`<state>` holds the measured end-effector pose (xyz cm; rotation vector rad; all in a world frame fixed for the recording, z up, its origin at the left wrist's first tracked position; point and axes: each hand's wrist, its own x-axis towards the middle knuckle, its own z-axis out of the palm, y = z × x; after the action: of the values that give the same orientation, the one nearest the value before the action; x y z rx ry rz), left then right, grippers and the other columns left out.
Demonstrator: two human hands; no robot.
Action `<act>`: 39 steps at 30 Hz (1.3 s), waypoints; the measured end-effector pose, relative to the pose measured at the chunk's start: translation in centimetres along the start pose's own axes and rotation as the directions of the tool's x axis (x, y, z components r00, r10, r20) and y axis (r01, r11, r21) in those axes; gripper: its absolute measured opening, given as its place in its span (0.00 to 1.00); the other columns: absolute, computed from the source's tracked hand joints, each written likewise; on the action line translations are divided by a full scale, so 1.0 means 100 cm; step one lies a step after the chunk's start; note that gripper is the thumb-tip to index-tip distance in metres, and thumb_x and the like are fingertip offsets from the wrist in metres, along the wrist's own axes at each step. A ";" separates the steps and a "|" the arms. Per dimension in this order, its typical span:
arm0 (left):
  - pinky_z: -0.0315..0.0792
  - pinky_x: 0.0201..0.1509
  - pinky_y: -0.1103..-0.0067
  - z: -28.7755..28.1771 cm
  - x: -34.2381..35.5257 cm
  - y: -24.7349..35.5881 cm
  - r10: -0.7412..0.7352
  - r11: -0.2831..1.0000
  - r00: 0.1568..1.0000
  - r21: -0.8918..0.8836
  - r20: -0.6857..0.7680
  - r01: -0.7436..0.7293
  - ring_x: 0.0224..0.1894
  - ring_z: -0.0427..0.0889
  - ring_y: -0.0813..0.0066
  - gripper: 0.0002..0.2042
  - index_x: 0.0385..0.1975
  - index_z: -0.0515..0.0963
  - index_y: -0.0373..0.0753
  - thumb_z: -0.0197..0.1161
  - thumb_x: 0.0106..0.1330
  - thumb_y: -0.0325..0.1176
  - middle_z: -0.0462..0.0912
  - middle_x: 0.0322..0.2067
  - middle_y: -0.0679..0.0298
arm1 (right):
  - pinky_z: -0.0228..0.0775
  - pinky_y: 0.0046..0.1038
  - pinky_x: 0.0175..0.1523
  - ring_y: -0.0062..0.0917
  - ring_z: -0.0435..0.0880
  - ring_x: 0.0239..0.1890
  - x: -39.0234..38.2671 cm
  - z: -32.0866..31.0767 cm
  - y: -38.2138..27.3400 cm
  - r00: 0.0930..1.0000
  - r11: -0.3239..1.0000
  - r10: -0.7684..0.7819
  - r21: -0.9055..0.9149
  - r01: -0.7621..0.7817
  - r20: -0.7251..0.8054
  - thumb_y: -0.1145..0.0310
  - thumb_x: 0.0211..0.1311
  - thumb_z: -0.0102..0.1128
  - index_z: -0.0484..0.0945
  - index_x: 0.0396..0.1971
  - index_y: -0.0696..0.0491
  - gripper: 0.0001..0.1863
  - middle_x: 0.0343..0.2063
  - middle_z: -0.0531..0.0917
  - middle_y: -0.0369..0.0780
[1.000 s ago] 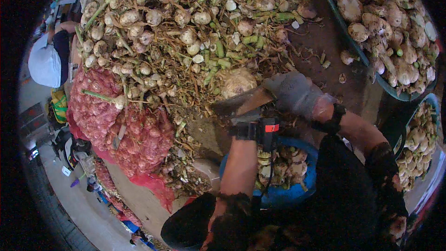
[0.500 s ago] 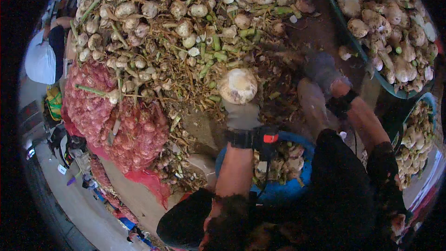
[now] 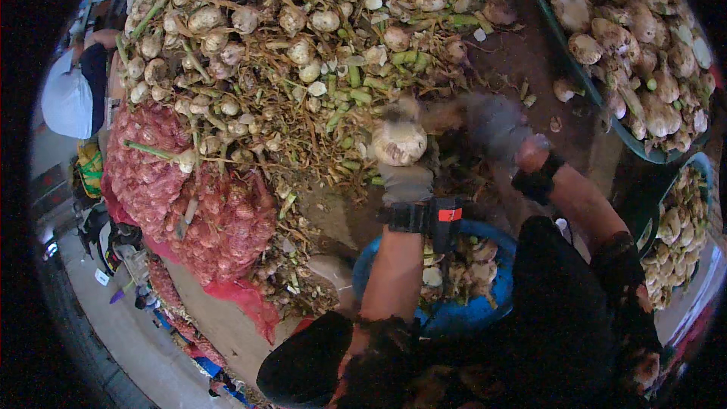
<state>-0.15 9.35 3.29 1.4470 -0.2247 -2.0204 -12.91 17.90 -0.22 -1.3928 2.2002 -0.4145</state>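
My left hand (image 3: 407, 180), in a grey glove, is closed around a large garlic bulb (image 3: 400, 145) and holds it up over the ground. My right hand (image 3: 500, 127), gloved too, is closed and smeared by motion to the right of it. From this hand a blurred, long brownish thing (image 3: 445, 115) reaches left to the bulb's upper edge; its kind cannot be made out. A blue tub (image 3: 501, 288) with garlic in it stands below my left wrist, close to my legs.
A big heap of garlic (image 3: 295, 49) with cut stalks and dry leaves spreads ahead. Red net sacks (image 3: 223, 220) of garlic lie at left. Two more garlic-filled tubs, one large (image 3: 556, 45) and one smaller (image 3: 708, 174), stand at right. A person in pale clothing (image 3: 68, 102) is at far left.
The bulb in my left hand has moved slightly right and tilted, its pale cut face turned away. My right hand has moved left, and the brownish thing in it now meets the bulb's upper edge.
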 end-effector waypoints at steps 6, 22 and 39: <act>0.68 0.44 0.70 -0.084 0.063 -0.014 0.121 0.869 0.866 0.369 0.486 -0.329 0.43 0.69 0.66 0.19 0.46 0.60 0.36 0.41 0.59 0.41 0.67 0.44 0.59 | 0.68 0.34 0.30 0.37 0.76 0.28 -0.005 -0.016 -0.015 0.995 0.997 -0.062 0.033 0.065 -0.077 0.67 0.45 0.49 0.71 0.30 0.49 0.10 0.24 0.77 0.43; 0.64 0.44 0.79 0.069 0.062 0.078 -0.145 -0.460 0.819 0.695 0.556 -0.553 0.41 0.70 0.73 0.20 0.41 0.66 0.36 0.57 0.50 0.40 0.74 0.38 0.58 | 0.67 0.31 0.34 0.35 0.76 0.30 0.001 -0.005 0.038 0.992 0.983 0.080 -0.170 -0.062 0.102 0.69 0.41 0.53 0.74 0.30 0.51 0.12 0.26 0.76 0.42; 0.64 0.43 0.80 0.033 0.053 0.043 -0.234 0.207 0.897 0.921 0.375 -0.331 0.38 0.71 0.73 0.25 0.41 0.66 0.30 0.61 0.45 0.38 0.73 0.37 0.59 | 0.68 0.33 0.34 0.37 0.75 0.28 -0.002 -0.016 0.033 0.996 0.968 0.088 0.241 -0.077 -0.036 0.60 0.46 0.50 0.71 0.38 0.45 0.16 0.25 0.76 0.45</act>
<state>-2.40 2.14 2.42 1.4593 -2.1399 -2.1240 -16.19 19.45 -0.53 -1.1700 2.1527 -0.6638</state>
